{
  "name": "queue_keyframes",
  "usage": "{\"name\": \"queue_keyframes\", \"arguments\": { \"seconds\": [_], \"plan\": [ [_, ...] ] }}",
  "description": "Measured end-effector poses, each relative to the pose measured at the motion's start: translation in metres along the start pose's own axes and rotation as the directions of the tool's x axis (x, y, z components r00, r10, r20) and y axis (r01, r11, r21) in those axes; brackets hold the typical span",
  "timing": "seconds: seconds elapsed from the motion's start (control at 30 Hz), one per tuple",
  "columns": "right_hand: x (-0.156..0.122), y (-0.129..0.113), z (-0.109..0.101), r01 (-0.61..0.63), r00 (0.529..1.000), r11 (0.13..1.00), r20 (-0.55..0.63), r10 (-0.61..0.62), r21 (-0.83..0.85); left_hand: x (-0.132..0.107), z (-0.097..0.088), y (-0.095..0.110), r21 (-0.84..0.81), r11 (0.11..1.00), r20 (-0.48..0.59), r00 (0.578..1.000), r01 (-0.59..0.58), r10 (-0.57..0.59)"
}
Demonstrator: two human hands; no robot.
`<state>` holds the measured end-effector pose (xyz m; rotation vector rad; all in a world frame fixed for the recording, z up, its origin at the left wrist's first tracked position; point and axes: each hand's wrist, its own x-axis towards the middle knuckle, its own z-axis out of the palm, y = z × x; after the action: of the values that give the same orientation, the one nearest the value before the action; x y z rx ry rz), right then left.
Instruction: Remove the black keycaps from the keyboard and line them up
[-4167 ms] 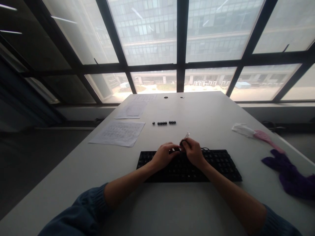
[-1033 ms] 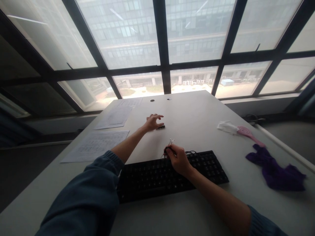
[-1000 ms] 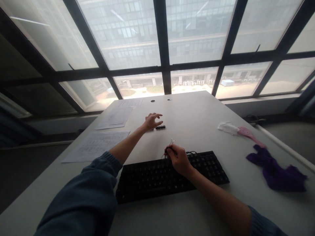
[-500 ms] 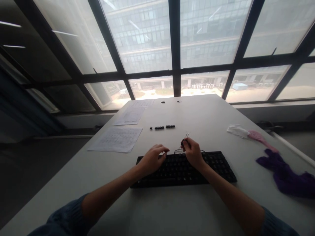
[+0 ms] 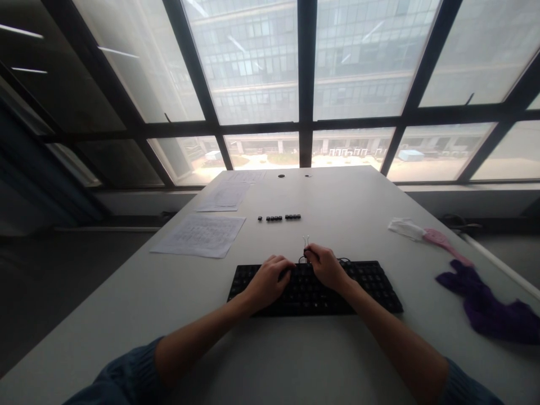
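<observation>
A black keyboard (image 5: 329, 301) lies across the near part of the table. My left hand (image 5: 270, 278) rests over its left half, fingers bent, the index fingertip by the top row and the thumb a little apart; I see nothing held there. Above the keyboard's back edge, my right hand (image 5: 327, 264) pinches a wire keycap puller (image 5: 305, 242), whose two thin wire prongs point up and away from me. Its handle is mostly hidden by my fingers. Farther back, several black keycaps (image 5: 274, 218) stand in a row of small groups on the table.
Printed sheets of paper (image 5: 200, 233) lie on the left of the white table (image 5: 337, 208). To the right are a white and pink item (image 5: 436, 236) and a crumpled purple cloth (image 5: 485, 304). The keyboard's cable (image 5: 343, 260) loops behind it. Large windows (image 5: 253, 67) stand beyond.
My right hand has shifted left with the keycap puller, whose prongs now stand more upright. My left hand has moved slightly right and down onto the keyboard, closer to the right hand.
</observation>
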<state>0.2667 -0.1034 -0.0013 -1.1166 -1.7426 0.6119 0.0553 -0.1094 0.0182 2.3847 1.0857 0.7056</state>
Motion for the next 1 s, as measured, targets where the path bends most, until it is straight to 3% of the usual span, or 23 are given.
{"name": "queue_keyframes", "arguments": {
  "seconds": [0.17,0.33,0.57,0.77,1.0],
  "plan": [
    [-0.005,0.002,0.000,0.008,1.000,1.000,-0.024,-0.008,-0.013,0.027,0.004,0.001,0.033,0.999,0.054,0.999,-0.003,0.001],
    [-0.007,0.011,-0.001,-0.052,0.994,0.997,-0.094,0.058,0.064,0.053,0.024,0.005,-0.064,0.998,0.098,0.995,-0.028,0.034],
    [-0.008,0.010,-0.003,-0.071,0.991,0.994,-0.111,0.080,0.083,0.050,0.042,-0.001,-0.040,0.998,-0.011,0.999,-0.053,0.052],
    [-0.005,0.008,-0.004,-0.079,0.963,0.972,-0.235,0.132,0.223,0.049,0.040,0.002,-0.151,0.985,-0.081,0.994,-0.083,0.071],
    [-0.007,0.011,-0.003,-0.048,0.972,0.970,-0.213,0.100,0.237,0.050,0.036,0.003,-0.284,0.954,-0.113,0.992,-0.092,0.062]
  ]
}}
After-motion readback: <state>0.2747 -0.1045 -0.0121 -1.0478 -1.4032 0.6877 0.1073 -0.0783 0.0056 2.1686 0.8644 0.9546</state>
